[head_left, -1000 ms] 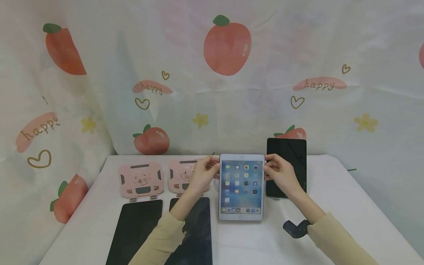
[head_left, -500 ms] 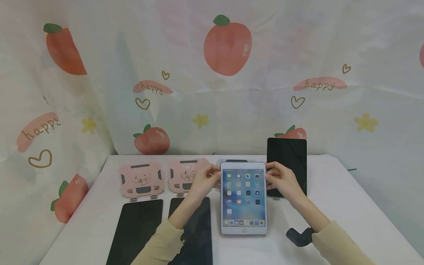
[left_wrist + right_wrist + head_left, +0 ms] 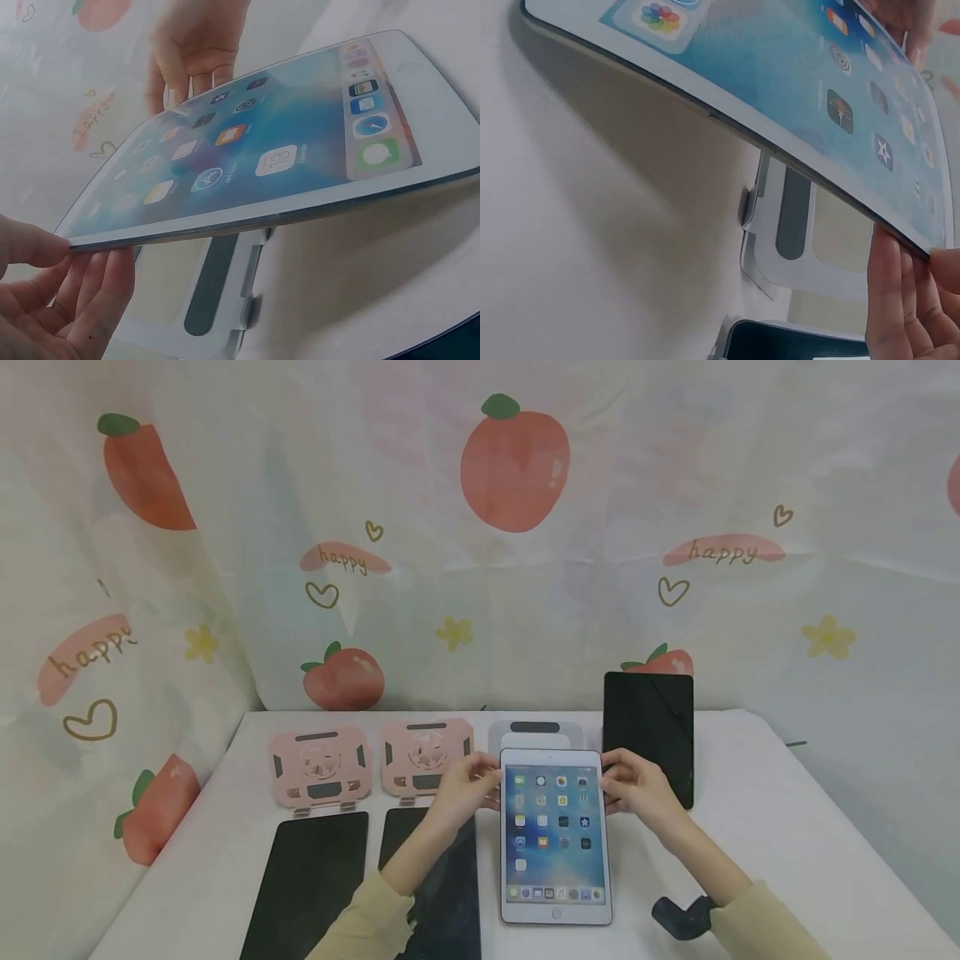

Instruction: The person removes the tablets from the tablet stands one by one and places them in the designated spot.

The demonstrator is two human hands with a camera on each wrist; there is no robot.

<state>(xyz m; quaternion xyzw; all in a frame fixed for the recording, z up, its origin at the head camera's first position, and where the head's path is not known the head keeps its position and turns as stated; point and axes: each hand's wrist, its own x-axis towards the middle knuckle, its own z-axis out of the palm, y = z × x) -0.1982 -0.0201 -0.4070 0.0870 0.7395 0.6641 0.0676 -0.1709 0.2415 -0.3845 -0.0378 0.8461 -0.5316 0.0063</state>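
Note:
A white-framed tablet (image 3: 556, 839) with a lit home screen is held up between both hands, its lower edge nearer the person. My left hand (image 3: 462, 789) pinches its upper left edge, thumb on the front and fingers beneath, as the left wrist view shows. On the opposite edge my right hand (image 3: 640, 789) pinches it the same way. Behind the tablet's top is a grey-white stand (image 3: 498, 735) with a dark pad, mostly hidden in the head view. Its lip (image 3: 750, 206) shows under the raised tablet in the right wrist view.
Two pink stands (image 3: 321, 764) are at the left back. In front of them lie two dark tablets (image 3: 311, 877), one partly under the left forearm. Another black tablet (image 3: 648, 727) stands upright behind the right hand. A dark curved object (image 3: 681, 917) is by the right cuff.
Both hands have brought the lit tablet down the view, toward the person. The grey-white stand behind it has come into sight. The other tablets and the pink stands stay put.

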